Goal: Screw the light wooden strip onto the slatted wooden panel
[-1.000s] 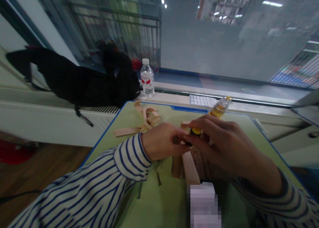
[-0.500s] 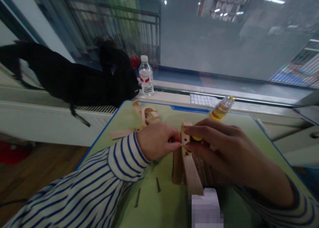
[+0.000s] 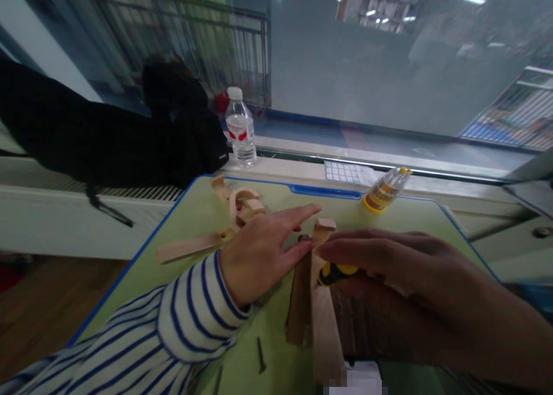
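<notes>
A pale wooden piece [image 3: 327,326] with a raised block end lies along the top of a brown corrugated block [image 3: 299,308]. My left hand [image 3: 263,251] is on its left side, index finger stretched out and thumb tip against the wood's edge, beside a small dark round part. My right hand [image 3: 406,291] closes around a yellow-and-black screwdriver [image 3: 337,273], whose black end meets the wooden piece; the rest is hidden by the hand. A screw [image 3: 261,354] lies on the green table [image 3: 207,211] at the near left, and a second one is partly cut off.
Curved wooden parts [image 3: 244,208] and a wooden strip [image 3: 190,248] lie behind my left hand. A yellow-capped glue bottle [image 3: 386,190] stands at the back right. On the sill are a water bottle [image 3: 241,130] and a black bag [image 3: 108,141].
My left hand has loosened its pinch and stretched its index finger out. The screwdriver in my right hand has come lower along the wood. The view has shifted somewhat.
</notes>
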`<act>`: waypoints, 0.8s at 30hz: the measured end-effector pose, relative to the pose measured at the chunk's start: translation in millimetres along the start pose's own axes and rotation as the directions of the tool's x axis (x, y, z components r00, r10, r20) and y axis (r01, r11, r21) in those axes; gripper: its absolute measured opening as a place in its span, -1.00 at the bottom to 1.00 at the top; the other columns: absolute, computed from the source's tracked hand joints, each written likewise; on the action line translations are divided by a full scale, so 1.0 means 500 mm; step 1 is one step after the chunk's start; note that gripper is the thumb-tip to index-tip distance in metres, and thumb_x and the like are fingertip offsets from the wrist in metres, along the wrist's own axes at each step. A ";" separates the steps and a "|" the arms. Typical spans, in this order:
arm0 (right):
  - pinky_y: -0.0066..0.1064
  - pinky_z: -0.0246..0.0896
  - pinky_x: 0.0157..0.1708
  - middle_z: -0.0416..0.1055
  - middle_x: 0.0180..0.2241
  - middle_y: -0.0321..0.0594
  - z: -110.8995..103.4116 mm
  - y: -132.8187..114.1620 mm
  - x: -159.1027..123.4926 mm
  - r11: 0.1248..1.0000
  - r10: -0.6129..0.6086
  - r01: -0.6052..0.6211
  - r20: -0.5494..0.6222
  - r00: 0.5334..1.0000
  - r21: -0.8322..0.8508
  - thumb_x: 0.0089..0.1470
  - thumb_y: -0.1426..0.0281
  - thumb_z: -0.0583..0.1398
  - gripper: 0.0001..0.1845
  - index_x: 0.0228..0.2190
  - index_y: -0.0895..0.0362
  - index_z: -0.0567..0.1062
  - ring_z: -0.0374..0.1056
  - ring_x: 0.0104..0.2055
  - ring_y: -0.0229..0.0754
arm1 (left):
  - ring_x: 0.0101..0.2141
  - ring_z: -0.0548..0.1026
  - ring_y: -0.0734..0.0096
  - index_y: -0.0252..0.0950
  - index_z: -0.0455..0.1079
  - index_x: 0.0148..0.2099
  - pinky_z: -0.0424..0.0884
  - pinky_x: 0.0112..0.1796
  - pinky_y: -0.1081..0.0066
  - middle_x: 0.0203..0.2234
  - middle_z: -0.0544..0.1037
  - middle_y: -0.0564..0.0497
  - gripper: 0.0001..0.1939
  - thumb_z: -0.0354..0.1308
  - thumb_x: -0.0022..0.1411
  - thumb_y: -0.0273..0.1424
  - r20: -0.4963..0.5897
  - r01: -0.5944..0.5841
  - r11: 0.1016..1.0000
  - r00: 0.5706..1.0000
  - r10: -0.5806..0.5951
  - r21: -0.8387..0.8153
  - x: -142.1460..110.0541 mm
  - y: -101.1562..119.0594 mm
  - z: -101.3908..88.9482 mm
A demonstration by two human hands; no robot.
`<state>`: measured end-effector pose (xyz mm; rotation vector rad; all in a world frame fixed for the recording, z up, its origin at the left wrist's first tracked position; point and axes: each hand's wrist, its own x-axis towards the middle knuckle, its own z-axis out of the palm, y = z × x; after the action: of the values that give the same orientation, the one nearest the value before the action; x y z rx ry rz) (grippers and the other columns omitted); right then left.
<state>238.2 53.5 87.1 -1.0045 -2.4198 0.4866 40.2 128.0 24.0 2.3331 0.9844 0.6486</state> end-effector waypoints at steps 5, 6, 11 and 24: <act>-0.52 0.34 -0.05 0.47 -0.01 -0.24 0.003 0.005 0.002 0.999 0.031 -0.031 -0.038 0.999 -0.005 0.15 0.47 0.15 -0.61 0.02 0.00 0.39 0.42 -0.02 -0.27 | 0.11 0.36 0.34 -0.15 0.16 0.24 0.28 0.12 0.28 0.14 0.38 0.03 -0.51 0.01 0.27 -0.46 0.062 -0.068 0.987 0.995 0.077 -0.144 0.002 -0.014 0.019; -0.53 0.34 -0.05 0.47 -0.01 -0.24 0.003 0.005 0.002 0.999 0.035 -0.035 -0.041 0.999 -0.003 0.15 0.47 0.15 -0.61 0.02 0.00 0.39 0.42 -0.02 -0.26 | 0.11 0.36 0.35 -0.16 0.18 0.23 0.27 0.12 0.30 0.14 0.38 0.03 -0.53 -0.01 0.27 -0.47 0.070 -0.072 0.982 0.994 0.085 -0.173 0.003 -0.016 0.023; -0.50 0.38 -0.09 0.48 -0.02 -0.21 0.003 0.008 0.001 0.999 0.032 -0.034 -0.056 0.998 -0.030 0.14 0.46 0.15 -0.59 0.04 0.00 0.39 0.44 -0.04 -0.23 | 0.01 0.45 0.34 -0.22 0.31 0.10 0.32 0.06 0.33 0.01 0.49 0.02 -0.64 0.04 0.26 -0.44 0.051 -0.044 0.991 0.997 0.051 -0.130 0.008 -0.017 0.021; -0.51 0.38 -0.10 0.47 -0.01 -0.22 0.001 0.005 -0.002 0.991 0.034 -0.037 -0.030 0.999 -0.126 0.17 0.43 0.12 -0.57 0.07 -0.02 0.34 0.44 -0.04 -0.25 | -0.19 0.53 0.14 -0.22 0.23 0.19 0.43 -0.19 0.22 -0.14 0.57 -0.09 -0.45 -0.01 0.19 -0.15 0.060 0.064 0.994 0.997 -0.058 -0.090 0.007 -0.046 0.052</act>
<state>239.9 54.3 85.0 -1.1019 -2.4367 0.3314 46.3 137.2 -9.0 2.2202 0.9756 0.5875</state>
